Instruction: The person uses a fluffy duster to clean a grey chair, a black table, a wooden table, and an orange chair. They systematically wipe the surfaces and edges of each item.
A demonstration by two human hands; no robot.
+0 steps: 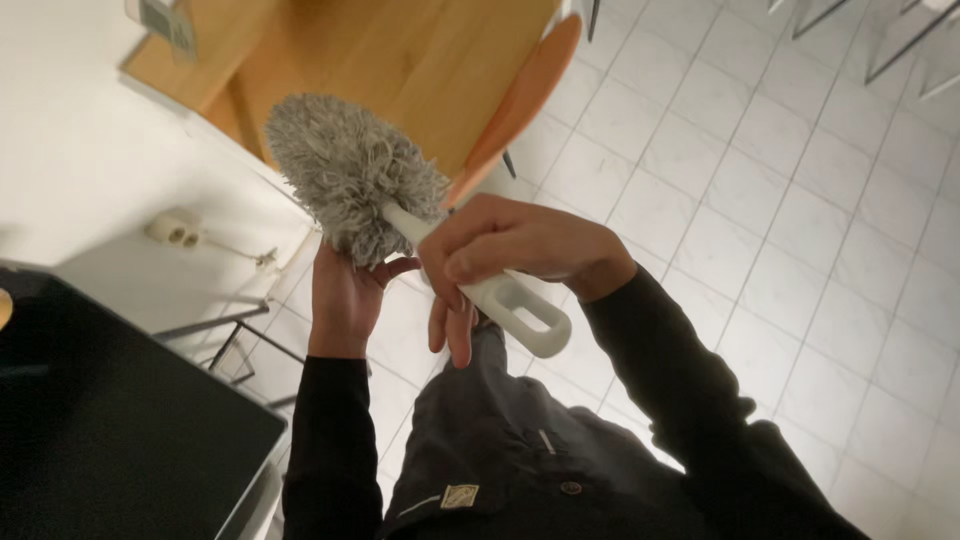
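Note:
A duster with a fluffy grey head (345, 170) and a white plastic handle (515, 305) with a loop at its end is held up in front of me. My right hand (510, 250) grips the handle just below the head. My left hand (345, 295) is under the grey head, its fingers touching the fibres from below. Both arms wear dark sleeves.
A wooden table (400, 50) and an orange chair (525, 95) stand ahead on a white tiled floor (780, 200). A black surface (110, 420) lies at the lower left. A wall socket (172, 230) sits on the white wall at left.

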